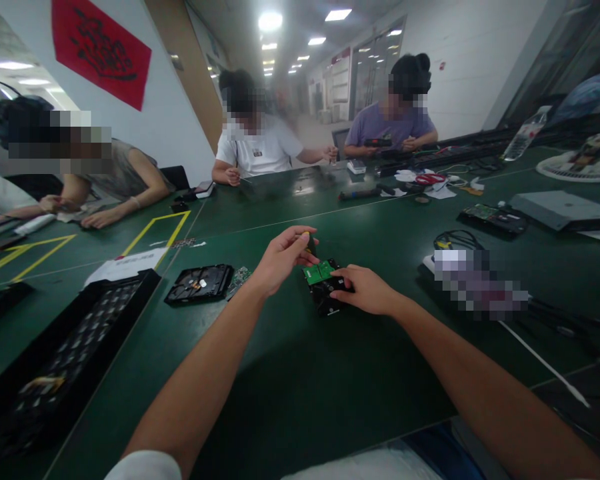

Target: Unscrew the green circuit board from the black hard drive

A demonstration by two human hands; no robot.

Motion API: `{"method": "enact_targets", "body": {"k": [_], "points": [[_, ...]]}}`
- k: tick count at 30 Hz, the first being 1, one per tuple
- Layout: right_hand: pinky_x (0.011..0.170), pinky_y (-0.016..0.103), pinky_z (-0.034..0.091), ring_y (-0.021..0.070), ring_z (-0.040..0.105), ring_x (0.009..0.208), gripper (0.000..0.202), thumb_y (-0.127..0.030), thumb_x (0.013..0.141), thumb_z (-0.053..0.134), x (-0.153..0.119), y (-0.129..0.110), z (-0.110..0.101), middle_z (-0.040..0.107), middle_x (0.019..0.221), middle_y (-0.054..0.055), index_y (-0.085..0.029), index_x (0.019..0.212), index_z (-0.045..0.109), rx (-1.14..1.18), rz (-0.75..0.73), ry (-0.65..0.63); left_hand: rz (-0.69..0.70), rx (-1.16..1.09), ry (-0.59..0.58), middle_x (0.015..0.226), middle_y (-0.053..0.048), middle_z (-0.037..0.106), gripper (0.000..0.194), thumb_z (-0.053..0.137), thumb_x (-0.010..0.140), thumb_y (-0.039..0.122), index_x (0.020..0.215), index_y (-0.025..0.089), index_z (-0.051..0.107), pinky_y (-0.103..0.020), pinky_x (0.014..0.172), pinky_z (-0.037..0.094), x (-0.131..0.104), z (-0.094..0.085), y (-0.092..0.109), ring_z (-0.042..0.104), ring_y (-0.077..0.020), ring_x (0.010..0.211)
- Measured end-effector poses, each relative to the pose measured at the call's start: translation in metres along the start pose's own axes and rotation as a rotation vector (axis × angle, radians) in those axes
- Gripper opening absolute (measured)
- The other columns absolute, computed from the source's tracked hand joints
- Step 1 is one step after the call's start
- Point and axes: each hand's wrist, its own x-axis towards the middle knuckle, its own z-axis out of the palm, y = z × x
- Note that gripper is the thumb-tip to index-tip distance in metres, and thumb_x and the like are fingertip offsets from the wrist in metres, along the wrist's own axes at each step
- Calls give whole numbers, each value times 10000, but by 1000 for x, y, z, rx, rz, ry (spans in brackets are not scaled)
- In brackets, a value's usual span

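Note:
A black hard drive with a green circuit board on its upper face lies on the green table in front of me. My left hand is closed on a small screwdriver with a yellow and dark handle, over the drive's far edge; its tip is hidden. From the right, my right hand grips the drive's side, fingertips on its top. To the left, another black drive rests beside loose circuit boards.
A long black tray of small parts stands at the left. On the right are a silver box, another drive, cables and a white stick. Three people sit across the table, near red scissors and a bottle.

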Motion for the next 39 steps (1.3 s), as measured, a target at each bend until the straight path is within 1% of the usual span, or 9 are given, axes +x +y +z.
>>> {"method": "enact_targets", "body": {"k": [7, 11, 17, 26, 33, 36, 39], "points": [[735, 315, 409, 197, 596, 829, 514, -456, 949, 735, 0, 0, 0, 654, 977, 63, -194, 1388, 676, 1, -1, 8, 1, 16, -22, 1158, -92, 719, 357, 714, 987, 466, 1235, 211, 683, -271, 688, 597, 1, -2, -1, 751, -146, 754], [734, 314, 409, 199, 598, 829, 522, -455, 952, 729, 1, 0, 0, 648, 955, 59, -174, 1388, 673, -9, -15, 2, 20, 42, -36, 1156, -92, 718, 370, 703, 995, 480, 1239, 203, 677, -261, 686, 592, 2, -3, -3, 747, -137, 748], [744, 321, 422, 207, 605, 846, 522, -468, 955, 721, 1, 1, 0, 661, 990, 74, -174, 1385, 674, -9, -8, -7, 71, 123, -49, 1136, -80, 707, 317, 627, 1045, 454, 1238, 205, 661, -239, 651, 575, 2, -4, -5, 740, -124, 728], [739, 323, 415, 205, 602, 841, 528, -464, 956, 722, 1, 0, -1, 653, 992, 72, -170, 1392, 671, 0, -6, -9, 93, 162, -60, 1154, -94, 712, 289, 579, 1071, 418, 1248, 200, 647, -246, 641, 575, 4, -8, -7, 733, -123, 715], [747, 323, 420, 205, 607, 840, 538, -460, 952, 727, 1, 0, -1, 658, 986, 71, -171, 1400, 664, -6, -12, -4, 92, 166, -79, 1158, -96, 711, 290, 551, 1080, 400, 1269, 202, 646, -245, 630, 567, 3, -8, -5, 720, -121, 715], [743, 324, 420, 205, 608, 837, 536, -463, 955, 722, 1, -1, -1, 660, 992, 76, -170, 1400, 665, -12, -8, -6, 74, 159, -103, 1175, -95, 701, 312, 544, 1081, 419, 1290, 206, 638, -249, 651, 574, 2, -7, -4, 723, -124, 741], [748, 326, 423, 208, 609, 844, 532, -452, 957, 723, 1, -1, -1, 662, 990, 76, -175, 1406, 661, -16, -9, -5, 50, 148, -91, 1159, -88, 699, 327, 555, 1073, 448, 1278, 205, 635, -251, 666, 577, 2, -6, -4, 722, -125, 748]]}}
